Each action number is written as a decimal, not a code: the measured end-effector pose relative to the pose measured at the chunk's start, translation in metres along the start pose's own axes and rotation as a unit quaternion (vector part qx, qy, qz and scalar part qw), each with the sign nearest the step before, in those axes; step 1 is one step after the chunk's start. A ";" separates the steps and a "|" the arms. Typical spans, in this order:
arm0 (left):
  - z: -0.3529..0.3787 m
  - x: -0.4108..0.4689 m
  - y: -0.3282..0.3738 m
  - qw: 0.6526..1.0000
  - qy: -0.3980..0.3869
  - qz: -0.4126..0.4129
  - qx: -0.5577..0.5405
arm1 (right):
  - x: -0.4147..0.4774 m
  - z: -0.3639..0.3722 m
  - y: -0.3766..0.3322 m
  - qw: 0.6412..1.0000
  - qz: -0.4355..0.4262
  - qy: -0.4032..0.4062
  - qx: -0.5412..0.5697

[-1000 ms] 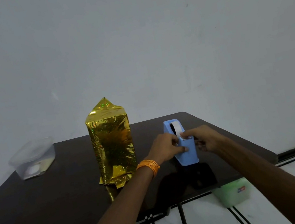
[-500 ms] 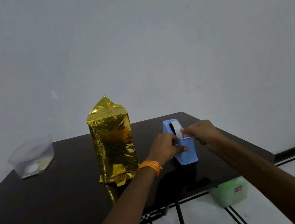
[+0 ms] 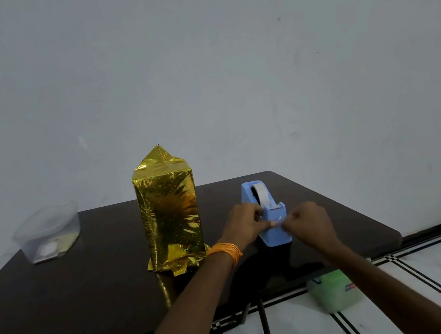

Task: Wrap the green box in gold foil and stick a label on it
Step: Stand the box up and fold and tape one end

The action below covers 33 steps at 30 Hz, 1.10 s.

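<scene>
1. Fingers (image 3: 286, 224) of the right hand (image 3: 307, 219) pinch clear tape (image 3: 279, 219) at the near end of the blue dispenser (image 3: 276, 234).
2. Opposite, the left hand (image 3: 246, 225) grips its side.
3. Upright, just left, the foil-wrapped box (image 3: 168, 213) stands on the table (image 3: 62, 310).

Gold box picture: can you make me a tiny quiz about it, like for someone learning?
1. True or false: the gold box lies flat on the table.
2. What sits left of the gold box? A clear tub, B scissors, C cup.
3. Fill in: the left hand grips the blue ___ while the right hand pinches tape.
Key: 1 false, it stands upright; 2 A; 3 tape dispenser.
</scene>
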<state>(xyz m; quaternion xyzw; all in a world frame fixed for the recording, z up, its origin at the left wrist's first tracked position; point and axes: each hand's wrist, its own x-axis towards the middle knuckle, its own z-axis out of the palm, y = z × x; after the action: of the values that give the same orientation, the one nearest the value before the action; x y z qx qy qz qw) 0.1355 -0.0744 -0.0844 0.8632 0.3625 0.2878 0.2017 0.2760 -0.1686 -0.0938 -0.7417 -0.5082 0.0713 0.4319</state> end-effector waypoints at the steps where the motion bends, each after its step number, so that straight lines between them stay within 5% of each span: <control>1: 0.000 -0.001 0.001 1.000 -0.002 0.000 0.005 | -0.002 0.000 0.003 0.999 0.000 -0.007 -0.033; 6: -0.007 -0.002 -0.001 0.999 -0.010 0.003 0.033 | -0.015 -0.014 0.005 0.996 -0.084 0.016 0.015; 14: -0.100 -0.019 0.031 0.978 0.057 -0.028 -0.201 | -0.005 -0.019 -0.076 0.971 -0.189 -0.043 0.138; 20: -0.155 -0.041 0.022 0.986 0.147 0.074 -0.008 | -0.004 -0.006 -0.130 0.945 -0.201 -0.089 0.243; 27: -0.201 -0.062 0.022 0.935 0.252 0.149 0.201 | 0.016 0.003 -0.174 0.902 -0.095 -0.244 0.342; 31: -0.242 -0.070 0.018 0.935 0.336 0.102 0.040 | 0.034 0.018 -0.190 0.946 -0.151 -0.093 0.272; 33: -0.264 -0.068 0.009 0.945 0.319 0.043 -0.057 | 0.046 0.029 -0.191 0.949 -0.158 -0.063 0.265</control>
<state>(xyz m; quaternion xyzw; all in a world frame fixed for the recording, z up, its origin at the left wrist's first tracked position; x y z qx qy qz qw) -0.0687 -0.0941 0.0949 0.7282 0.3532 0.5766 0.1117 0.1502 -0.0938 0.0399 -0.5047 -0.6080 0.1809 0.5855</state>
